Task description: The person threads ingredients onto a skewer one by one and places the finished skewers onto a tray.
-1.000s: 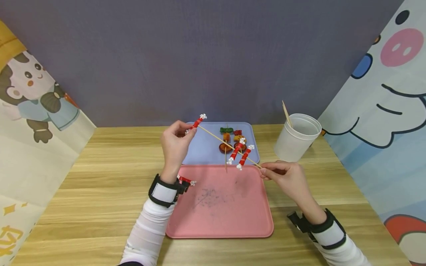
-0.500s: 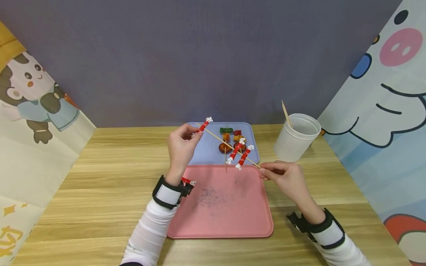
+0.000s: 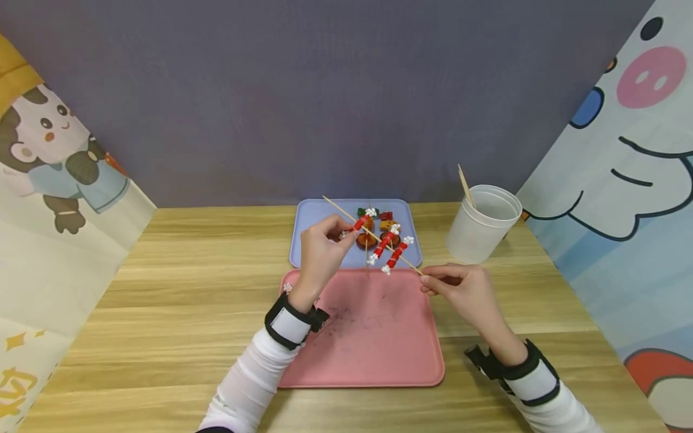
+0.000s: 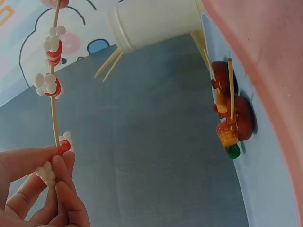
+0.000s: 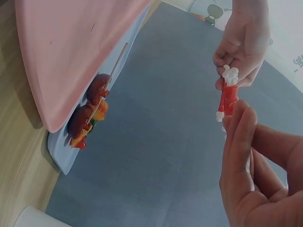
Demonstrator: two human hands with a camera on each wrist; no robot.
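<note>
A thin bamboo skewer (image 3: 338, 207) slants down to the right above the trays. My right hand (image 3: 467, 291) pinches its lower end between thumb and fingers. Two toy pieces, red (image 3: 385, 245) and red (image 3: 397, 255), with white knobbed ends, are threaded side by side on it. My left hand (image 3: 323, 252) pinches a third such piece (image 4: 65, 145), which is on the skewer farther toward the tip. In the left wrist view, the skewer passes between the left fingers (image 4: 71, 201). The right wrist view shows my right fingers (image 5: 239, 156) in front, hiding most of the skewer.
A pink tray (image 3: 379, 355) lies in front, with a white-ended piece (image 3: 287, 288) mostly hidden behind my left wrist. Behind it, a blue tray (image 3: 295, 240) carries skewered toy food (image 3: 367, 242). A white cup (image 3: 479, 231) with sticks (image 3: 465, 185) stands at right.
My left hand has moved right and slightly down, bringing its red piece along the skewer closer to the other two. The skewer's tip now shows beyond it. My right hand has barely moved.
</note>
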